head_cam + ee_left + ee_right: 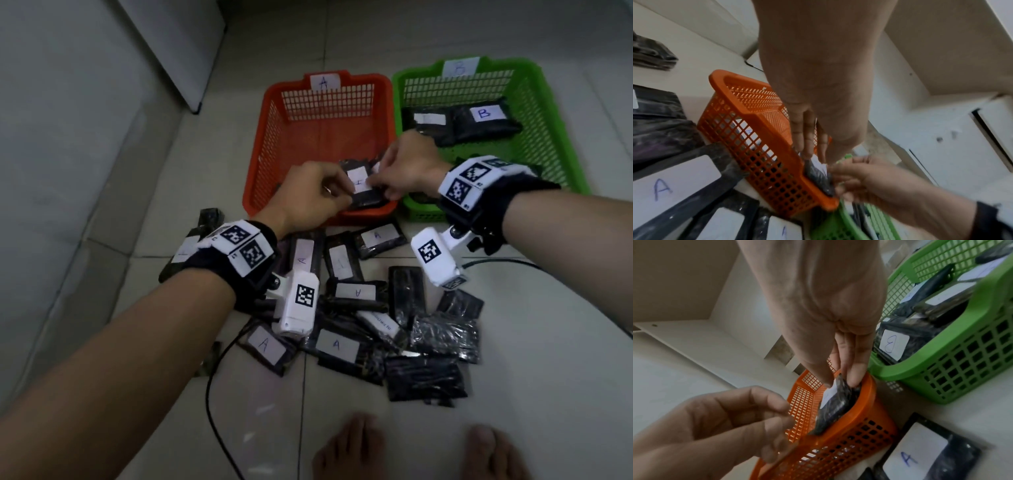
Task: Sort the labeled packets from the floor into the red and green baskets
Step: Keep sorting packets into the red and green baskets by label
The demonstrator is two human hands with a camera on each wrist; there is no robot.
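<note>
Step in hand: placing an A packet (pixel 363 186) into the red basket (pixel 270 137), tagged A on its far wall. The packet sits over the basket's near right corner, roughly 12 o'clock from the floor pile (pixel 370 308).

Right hand (pixel 407 168): thumb and fingers pinch the packet's far end, seen clearly in the right wrist view. Left hand (pixel 308 195): fingers curled at the packet's near edge; whether they actually grip it cannot be told.

Green basket (pixel 555 113), at 1 o'clock, holds B packets (pixel 484 118).

Judgement: the drop is nearly done. Next move calls for letting go over the red basket, then reaching back to 6 o'clock for another packet and reading its label first; several lie face down.
</note>
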